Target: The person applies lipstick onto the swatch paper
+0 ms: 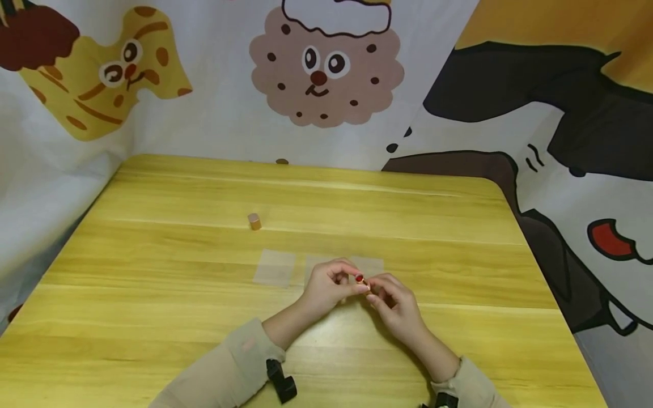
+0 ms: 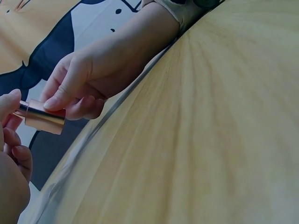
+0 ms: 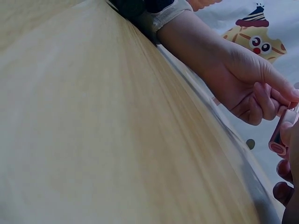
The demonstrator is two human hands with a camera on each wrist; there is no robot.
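Observation:
Both hands meet over a small shiny rose-gold lipstick tube [image 1: 363, 282] with a dark red end. My left hand [image 1: 323, 286] pinches it between thumb and fingers from the left. From the other side, my right hand [image 1: 400, 309] grips it with thumb and fingertips. In the left wrist view the tube [image 2: 44, 119] has a wide section under the right hand [image 2: 88, 86] and a narrower one by the left hand [image 2: 11, 149]. The right wrist view shows the left hand [image 3: 247, 88] at the tube's upper end; the right hand [image 3: 290, 158] is partly cut off.
A copper-coloured cylinder [image 1: 254, 221], like a cap, stands farther back on the wooden table [image 1: 153, 255]. Thin translucent squares lie in a row: a left one [image 1: 274, 267], plus a middle one [image 1: 316, 262] and a right one [image 1: 369, 263] partly behind the hands. A printed curtain [image 1: 219, 113] hangs behind.

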